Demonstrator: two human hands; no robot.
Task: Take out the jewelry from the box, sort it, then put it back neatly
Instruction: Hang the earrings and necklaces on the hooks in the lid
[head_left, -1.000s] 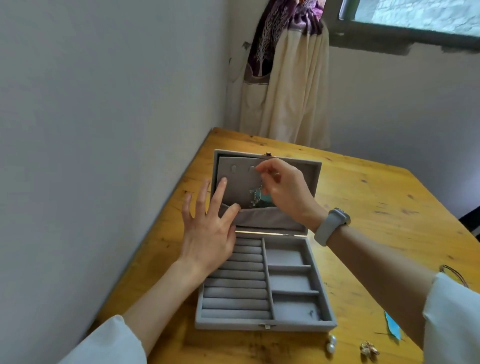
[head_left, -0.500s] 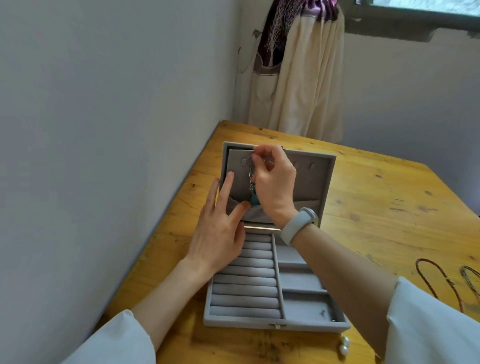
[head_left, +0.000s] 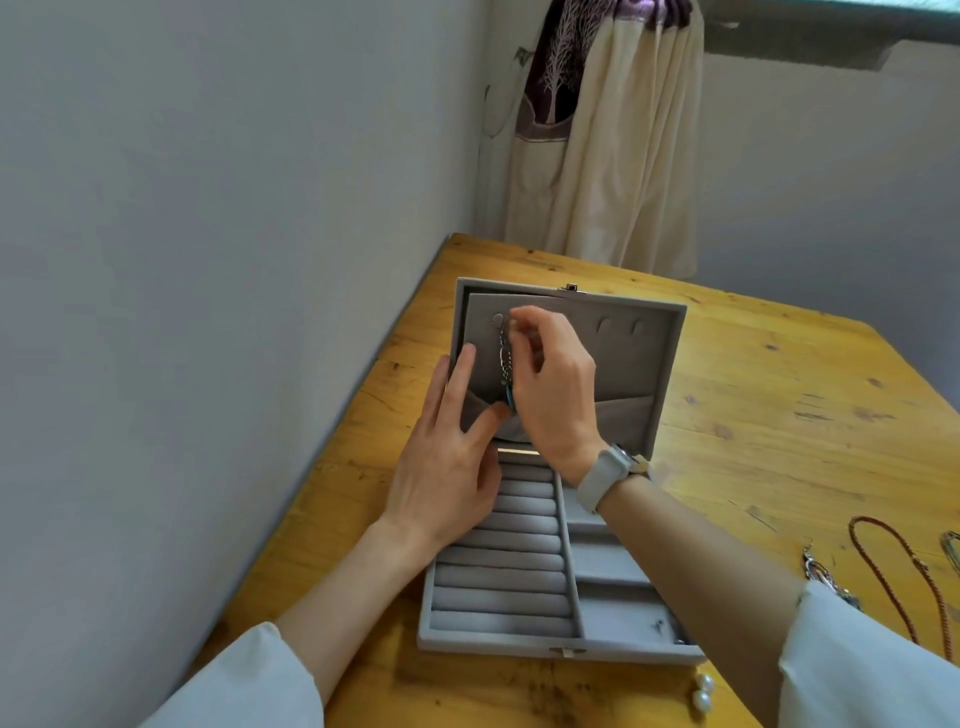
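A grey velvet jewelry box (head_left: 631, 652) lies open on the wooden table, its lid (head_left: 654, 353) standing upright at the back. My right hand (head_left: 556, 384) pinches a thin chain necklace (head_left: 505, 356) with a teal pendant at the left hook of the lid. The chain hangs down toward the lid's fabric pocket. My left hand (head_left: 447, 462) rests with spread fingers against the lid's left edge and pocket, holding nothing. Ring rolls fill the box's left half; its right compartments look almost bare.
On the table (head_left: 779, 415) to the right lie a red cord necklace (head_left: 898, 577), a silver chain (head_left: 826, 579) and another piece at the frame edge. Two pearls (head_left: 702, 693) sit in front of the box. A wall runs along the table's left side; a curtain hangs behind.
My right hand has moved left and up with the necklace, from the lid's middle to its left hook. My left hand has slid up against the lid. The camera has tilted down.
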